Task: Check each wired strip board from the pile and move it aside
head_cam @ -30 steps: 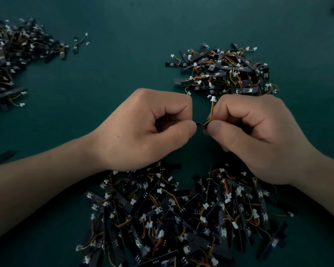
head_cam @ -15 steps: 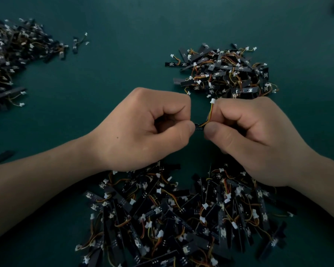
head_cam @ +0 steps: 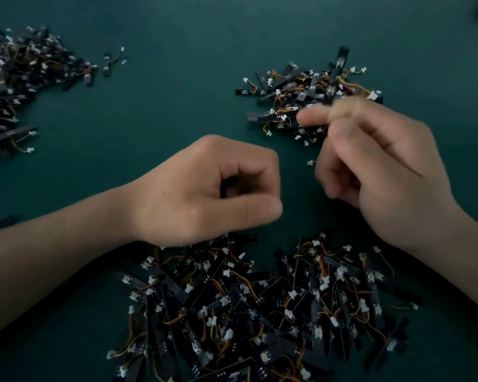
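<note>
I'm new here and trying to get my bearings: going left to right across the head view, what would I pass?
Heap of wired boards at the left edge, small stray wired board, left hand, right hand. The near pile and far pile overlap the hands, so they are left out.

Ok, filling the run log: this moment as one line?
step: move aside | left hand: fingers curled, empty | right hand: at strip board above far pile, grip blurred
</note>
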The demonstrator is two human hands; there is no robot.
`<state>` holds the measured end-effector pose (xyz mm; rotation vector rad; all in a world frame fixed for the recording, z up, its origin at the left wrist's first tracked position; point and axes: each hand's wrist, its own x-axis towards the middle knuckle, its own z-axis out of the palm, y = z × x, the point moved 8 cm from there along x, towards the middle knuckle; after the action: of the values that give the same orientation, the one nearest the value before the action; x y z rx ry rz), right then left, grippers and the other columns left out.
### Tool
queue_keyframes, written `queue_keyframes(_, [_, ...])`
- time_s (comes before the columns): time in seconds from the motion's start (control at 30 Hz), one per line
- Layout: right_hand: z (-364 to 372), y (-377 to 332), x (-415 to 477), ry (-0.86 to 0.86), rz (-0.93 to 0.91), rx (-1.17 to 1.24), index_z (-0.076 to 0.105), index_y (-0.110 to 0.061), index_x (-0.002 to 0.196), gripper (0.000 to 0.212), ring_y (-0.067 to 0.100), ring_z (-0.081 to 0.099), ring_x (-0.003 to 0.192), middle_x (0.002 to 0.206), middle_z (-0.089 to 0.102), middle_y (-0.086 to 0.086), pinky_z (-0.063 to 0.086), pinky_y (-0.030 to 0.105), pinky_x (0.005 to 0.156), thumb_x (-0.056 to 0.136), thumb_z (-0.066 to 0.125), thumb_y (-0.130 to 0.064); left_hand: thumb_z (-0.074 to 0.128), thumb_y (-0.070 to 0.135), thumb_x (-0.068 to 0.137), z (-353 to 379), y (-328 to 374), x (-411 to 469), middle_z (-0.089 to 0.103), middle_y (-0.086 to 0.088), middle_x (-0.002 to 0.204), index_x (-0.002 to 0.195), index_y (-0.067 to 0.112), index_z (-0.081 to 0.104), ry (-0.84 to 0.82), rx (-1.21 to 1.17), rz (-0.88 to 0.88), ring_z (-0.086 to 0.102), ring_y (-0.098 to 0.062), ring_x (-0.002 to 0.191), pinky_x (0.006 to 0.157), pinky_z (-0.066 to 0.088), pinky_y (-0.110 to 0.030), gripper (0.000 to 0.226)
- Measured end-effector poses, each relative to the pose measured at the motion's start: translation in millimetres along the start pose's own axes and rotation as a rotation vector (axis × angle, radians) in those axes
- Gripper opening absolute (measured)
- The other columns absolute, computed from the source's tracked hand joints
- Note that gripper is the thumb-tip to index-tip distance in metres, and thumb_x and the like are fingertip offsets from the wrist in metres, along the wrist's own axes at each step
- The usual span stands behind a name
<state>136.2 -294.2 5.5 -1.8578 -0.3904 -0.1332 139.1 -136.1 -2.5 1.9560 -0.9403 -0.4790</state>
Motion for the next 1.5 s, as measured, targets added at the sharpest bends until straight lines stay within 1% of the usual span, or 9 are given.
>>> queue_keyframes(0.07, [1, 2, 0, -0.023, 0.018, -0.040, 0.071, -0.018, 0.115, 0.028, 0.006, 0.056, 0.052, 0.057, 0.062, 0.003, 0.038, 0.009, 0.053, 0.110, 0.044, -0.024, 0.071, 0.037, 0.092, 8, 6, -1, 0.065, 0.009, 0.092, 0.105, 0.021, 0.075, -0.088, 0.174, 0.061, 0.063, -0.013, 0.082, 0.076, 0.047, -0.030, 0.021])
queue_keyframes(0.2, [10, -1, -4, -0.123, -0.010, -0.118, 0.072, -0.023, 0.114, 0.025, 0.007, 0.053, 0.046, 0.058, 0.063, -0.003, 0.037, 0.009, 0.052, 0.109, 0.047, -0.025, 0.078, 0.055, 0.086, 16, 11, -2, 0.063, 0.013, 0.111, 0.121, 0.033, 0.076, -0.103, 0.396, 0.175, 0.062, -0.007, 0.101, 0.090, 0.046, -0.040, 0.041])
queue_keyframes(0.4, [12, -1, -5, -0.142, -0.013, -0.136, 0.073, -0.021, 0.108, 0.024, 0.006, 0.053, 0.047, 0.058, 0.061, -0.001, 0.036, 0.009, 0.053, 0.109, 0.049, -0.023, 0.080, 0.033, 0.091, 16, 13, -2, 0.063, 0.015, 0.105, 0.092, 0.033, 0.079, -0.084, 0.367, 0.224, 0.056, 0.007, 0.094, 0.088, 0.044, -0.037, 0.001])
queue_keyframes(0.53, [11, -2, -5, -0.136, -0.014, -0.114, 0.070, -0.020, 0.097, 0.027, 0.007, 0.052, 0.047, 0.059, 0.061, -0.001, 0.036, 0.010, 0.052, 0.108, 0.047, -0.028, 0.072, 0.010, 0.092, 11, 13, 0, 0.066, 0.000, 0.092, 0.085, 0.013, 0.071, -0.071, 0.166, 0.177, 0.066, -0.021, 0.085, 0.076, 0.049, -0.042, 0.008])
queue_keyframes(0.73, [23, -12, -7, -0.271, -0.102, -0.077, 0.061, 0.002, 0.069, 0.062, 0.017, 0.048, 0.046, 0.055, 0.053, 0.004, 0.034, 0.027, 0.045, 0.107, 0.044, -0.044, 0.058, 0.022, 0.092, -6, 2, -1, 0.056, -0.019, 0.075, 0.085, 0.008, 0.059, 0.079, -0.085, 0.063, 0.047, -0.035, 0.064, 0.059, 0.040, -0.048, 0.016])
queue_keyframes(1.07, [19, -8, -7, -0.218, -0.037, -0.093, 0.061, -0.020, 0.069, 0.039, 0.009, 0.050, 0.043, 0.052, 0.058, -0.002, 0.035, 0.011, 0.049, 0.104, 0.047, -0.028, 0.058, 0.022, 0.098, -17, 2, -2, 0.055, 0.001, 0.071, 0.090, 0.010, 0.061, 0.268, -0.010, 0.067, 0.046, -0.012, 0.058, 0.055, 0.039, -0.023, 0.014])
queue_keyframes(1.2, [18, -8, -6, -0.208, -0.029, -0.084, 0.057, -0.022, 0.075, 0.029, 0.017, 0.047, 0.046, 0.055, 0.056, 0.006, 0.037, 0.024, 0.045, 0.102, 0.052, -0.032, 0.055, 0.032, 0.101, -12, 0, 0, 0.049, -0.016, 0.067, 0.086, -0.003, 0.059, 0.209, -0.054, 0.040, 0.040, -0.027, 0.056, 0.052, 0.035, -0.037, 0.039])
queue_keyframes(1.4, [22, -8, -7, -0.246, -0.041, -0.107, 0.061, -0.016, 0.080, 0.031, 0.018, 0.049, 0.047, 0.056, 0.056, 0.002, 0.037, 0.027, 0.045, 0.104, 0.049, -0.032, 0.056, 0.024, 0.100, -13, 4, 1, 0.049, -0.009, 0.061, 0.074, 0.003, 0.062, 0.215, -0.040, 0.061, 0.041, -0.021, 0.052, 0.051, 0.034, -0.032, 0.034])
queue_keyframes(1.5, [20, -3, -7, -0.250, 0.010, -0.043, 0.068, -0.019, 0.082, 0.040, 0.011, 0.048, 0.045, 0.057, 0.060, -0.002, 0.035, 0.016, 0.048, 0.107, 0.041, -0.034, 0.057, 0.024, 0.101, -14, 6, 1, 0.053, 0.003, 0.064, 0.081, 0.002, 0.070, 0.251, -0.009, 0.073, 0.045, -0.013, 0.054, 0.054, 0.035, -0.023, 0.032])
